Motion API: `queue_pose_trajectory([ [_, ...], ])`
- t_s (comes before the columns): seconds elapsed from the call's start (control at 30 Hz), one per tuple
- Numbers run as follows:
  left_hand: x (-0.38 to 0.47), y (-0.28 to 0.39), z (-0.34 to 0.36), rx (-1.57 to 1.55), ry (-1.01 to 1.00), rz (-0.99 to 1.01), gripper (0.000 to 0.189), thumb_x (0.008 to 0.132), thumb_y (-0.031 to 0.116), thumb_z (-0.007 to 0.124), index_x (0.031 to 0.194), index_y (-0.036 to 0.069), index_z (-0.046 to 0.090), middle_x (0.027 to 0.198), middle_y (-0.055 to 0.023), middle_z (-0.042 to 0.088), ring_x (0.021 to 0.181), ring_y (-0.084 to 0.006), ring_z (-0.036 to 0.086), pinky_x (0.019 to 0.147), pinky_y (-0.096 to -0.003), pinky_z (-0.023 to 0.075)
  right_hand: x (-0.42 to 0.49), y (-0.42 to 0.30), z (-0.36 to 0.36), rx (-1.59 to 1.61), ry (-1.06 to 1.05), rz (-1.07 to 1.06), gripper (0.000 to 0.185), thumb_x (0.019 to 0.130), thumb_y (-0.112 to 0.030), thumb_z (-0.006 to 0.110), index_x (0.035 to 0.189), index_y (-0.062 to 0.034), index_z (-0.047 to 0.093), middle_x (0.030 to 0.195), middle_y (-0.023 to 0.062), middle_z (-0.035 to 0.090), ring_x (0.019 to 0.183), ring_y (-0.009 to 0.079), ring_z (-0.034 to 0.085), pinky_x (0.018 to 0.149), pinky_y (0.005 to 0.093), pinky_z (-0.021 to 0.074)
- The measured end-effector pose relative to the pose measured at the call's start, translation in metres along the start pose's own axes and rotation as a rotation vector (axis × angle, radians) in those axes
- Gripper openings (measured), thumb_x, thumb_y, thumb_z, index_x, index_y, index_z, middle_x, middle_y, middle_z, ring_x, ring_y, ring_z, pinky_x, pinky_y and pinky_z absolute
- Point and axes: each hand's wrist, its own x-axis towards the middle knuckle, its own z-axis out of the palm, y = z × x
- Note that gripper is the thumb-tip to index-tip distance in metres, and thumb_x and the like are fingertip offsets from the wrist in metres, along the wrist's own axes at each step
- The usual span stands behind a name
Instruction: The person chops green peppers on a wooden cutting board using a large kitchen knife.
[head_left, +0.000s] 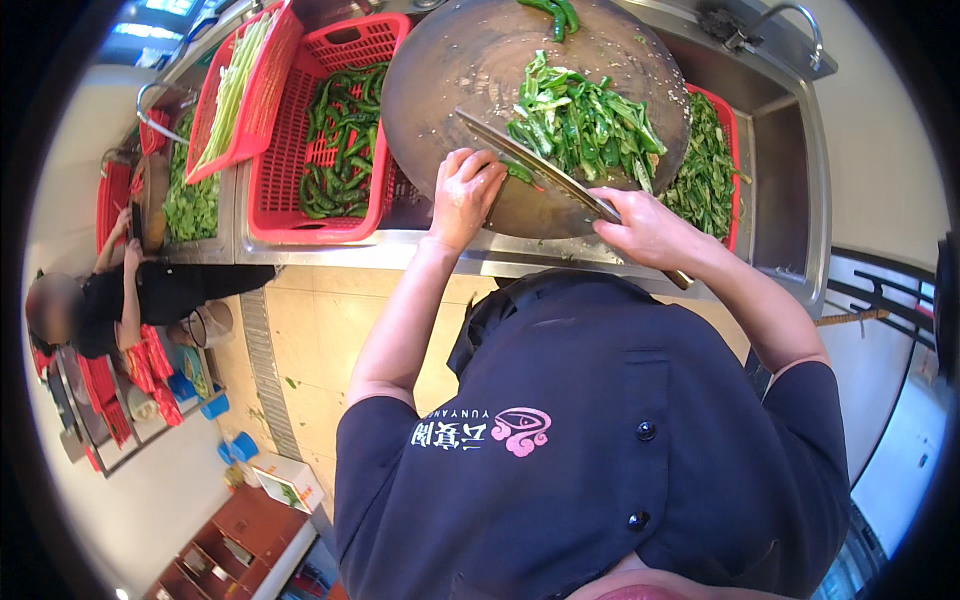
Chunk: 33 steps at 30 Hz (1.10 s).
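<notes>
My right hand (645, 225) is closed around the handle of a kitchen cleaver (540, 165), its blade slanting up and left over a round cutting board (442, 97). My left hand (466, 193) rests at the board's near edge with its fingers curled on a green chili pepper (517, 172), part of which shows between the fingers and the blade. Beyond the blade lies a heap of sliced green peppers (585, 120). A few whole green peppers (559, 15) lie at the board's far edge.
Left of the board stands a red plastic basket (274, 195) of whole green peppers, with a tilted red basket (259, 124) of pale green stalks beside it. Sliced peppers fill a red basket (733, 135) in the sink at right. A co-worker (127, 292) stands at far left.
</notes>
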Motion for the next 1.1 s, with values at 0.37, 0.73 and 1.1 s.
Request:
queue_pose_trajectory([
  [0.37,-0.001,-0.005,0.004,-0.063,0.047,0.025,0.014,0.075,0.004,0.073,0.089,0.002,0.069,0.097,-0.009,0.064,0.094,-0.0302,0.059,0.083,-0.0397,0.05,0.028,0.013,0.013,-0.049,-0.028,-0.04,0.036,0.091,-0.017,0.054,0.122,0.0014,0.056,0.064,0.0126,0.057,0.059,0.0192,0.055,0.057,0.0375,0.0445],
  [0.73,-0.006,-0.008,0.007,-0.106,0.067,0.027,0.013,0.075,0.001,0.072,0.086,0.002,0.066,0.097,-0.009,0.063,0.095,-0.0298,0.059,0.084,-0.0397,0.0502,0.032,-0.001,0.014,0.106,-0.081,0.071,0.031,0.091,-0.016,0.053,0.117,0.0014,0.055,0.058,0.0048,0.05,0.047,0.0139,0.049,0.046,0.034,0.042],
  [1.1,-0.012,0.007,-0.01,-0.101,0.189,-0.173,0.03,0.075,0.0,0.071,0.104,0.004,0.063,0.107,-0.0108,0.061,0.106,-0.0323,0.055,0.092,-0.0415,0.045,0.044,0.002,0.034,0.284,-0.041,0.104,0.028,0.087,-0.015,0.051,0.109,0.0032,0.053,0.058,0.0074,0.051,0.045,0.0183,0.053,0.042,0.0362,0.0449],
])
